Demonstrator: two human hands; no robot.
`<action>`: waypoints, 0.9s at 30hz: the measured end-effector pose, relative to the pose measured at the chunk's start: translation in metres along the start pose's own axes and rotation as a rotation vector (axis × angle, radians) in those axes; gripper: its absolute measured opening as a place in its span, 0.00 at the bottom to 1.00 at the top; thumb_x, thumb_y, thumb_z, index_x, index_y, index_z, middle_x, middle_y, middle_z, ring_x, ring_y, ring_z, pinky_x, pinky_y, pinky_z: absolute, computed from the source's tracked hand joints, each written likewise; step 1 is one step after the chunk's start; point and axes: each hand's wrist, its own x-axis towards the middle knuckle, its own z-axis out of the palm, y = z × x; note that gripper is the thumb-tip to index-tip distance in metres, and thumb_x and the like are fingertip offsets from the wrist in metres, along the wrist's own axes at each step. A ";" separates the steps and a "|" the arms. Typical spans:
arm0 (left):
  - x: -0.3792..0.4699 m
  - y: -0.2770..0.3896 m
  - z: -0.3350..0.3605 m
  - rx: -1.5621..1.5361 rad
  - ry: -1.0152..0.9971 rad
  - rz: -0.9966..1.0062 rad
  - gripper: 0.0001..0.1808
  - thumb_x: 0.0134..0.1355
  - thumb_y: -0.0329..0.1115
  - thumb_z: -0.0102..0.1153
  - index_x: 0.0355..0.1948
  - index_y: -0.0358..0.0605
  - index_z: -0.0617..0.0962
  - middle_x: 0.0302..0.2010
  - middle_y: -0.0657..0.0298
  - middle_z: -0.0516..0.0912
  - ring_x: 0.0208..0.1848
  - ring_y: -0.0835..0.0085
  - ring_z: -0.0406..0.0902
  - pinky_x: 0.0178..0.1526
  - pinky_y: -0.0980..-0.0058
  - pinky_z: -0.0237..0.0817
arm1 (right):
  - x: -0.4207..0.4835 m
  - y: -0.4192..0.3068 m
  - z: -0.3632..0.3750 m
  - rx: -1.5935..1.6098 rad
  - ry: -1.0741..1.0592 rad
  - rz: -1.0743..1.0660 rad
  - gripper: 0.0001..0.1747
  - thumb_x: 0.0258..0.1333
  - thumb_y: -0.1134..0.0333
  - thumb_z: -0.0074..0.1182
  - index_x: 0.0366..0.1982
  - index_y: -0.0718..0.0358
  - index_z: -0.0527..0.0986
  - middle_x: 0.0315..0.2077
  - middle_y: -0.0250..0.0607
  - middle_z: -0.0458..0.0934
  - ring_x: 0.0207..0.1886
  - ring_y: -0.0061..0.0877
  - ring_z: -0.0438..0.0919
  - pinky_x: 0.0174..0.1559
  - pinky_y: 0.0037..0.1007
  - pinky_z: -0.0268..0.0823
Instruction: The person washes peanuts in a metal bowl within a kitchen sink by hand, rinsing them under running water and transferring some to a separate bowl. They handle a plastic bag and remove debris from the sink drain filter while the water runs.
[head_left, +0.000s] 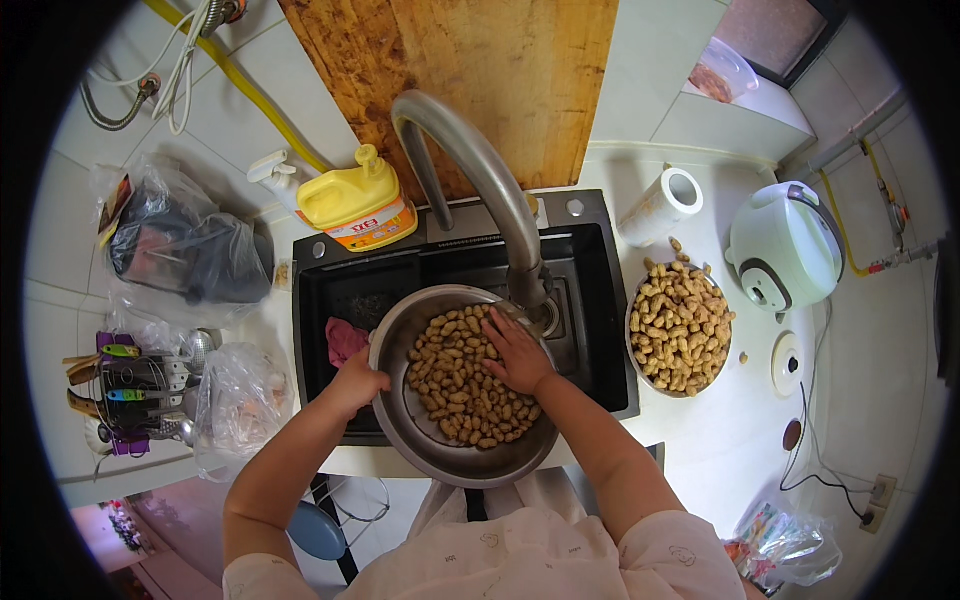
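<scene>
A steel basin rests over the front part of the black sink, reaching past its near edge. Inside lie many unshelled peanuts, gathered towards the far and right side. My left hand grips the basin's left rim, thumb over the inside. Palm down, my right hand lies on the peanuts by the right wall, fingers somewhat apart and closed on nothing. The spout of the curved metal faucet comes down just beyond my right fingertips. A pink cloth is in the sink, left of the basin.
To the right, a heaped bowl of peanuts stands on the counter near a paper roll and a pale green rice cooker. Behind the sink are a yellow detergent jug and wooden board. Utensils in a rack stand left.
</scene>
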 end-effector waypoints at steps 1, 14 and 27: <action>0.001 0.005 0.002 0.019 -0.004 -0.010 0.31 0.37 0.21 0.52 0.50 0.36 0.72 0.37 0.58 0.79 0.38 0.68 0.75 0.41 0.76 0.65 | -0.001 0.001 0.000 -0.003 0.001 0.005 0.38 0.58 0.54 0.47 0.66 0.56 0.49 0.68 0.41 0.39 0.70 0.36 0.44 0.68 0.36 0.41; 0.010 0.024 0.007 0.111 -0.040 -0.008 0.31 0.37 0.20 0.53 0.49 0.32 0.71 0.41 0.54 0.79 0.43 0.64 0.75 0.47 0.73 0.65 | -0.004 0.008 0.005 0.000 0.023 0.049 0.37 0.61 0.52 0.43 0.66 0.54 0.47 0.68 0.39 0.38 0.70 0.33 0.41 0.68 0.35 0.40; 0.016 0.034 0.013 0.126 -0.073 0.013 0.28 0.38 0.21 0.53 0.47 0.32 0.72 0.36 0.55 0.80 0.38 0.65 0.76 0.41 0.74 0.67 | -0.008 0.011 0.004 0.021 0.024 0.096 0.37 0.61 0.52 0.43 0.67 0.53 0.46 0.67 0.41 0.41 0.70 0.34 0.43 0.69 0.35 0.39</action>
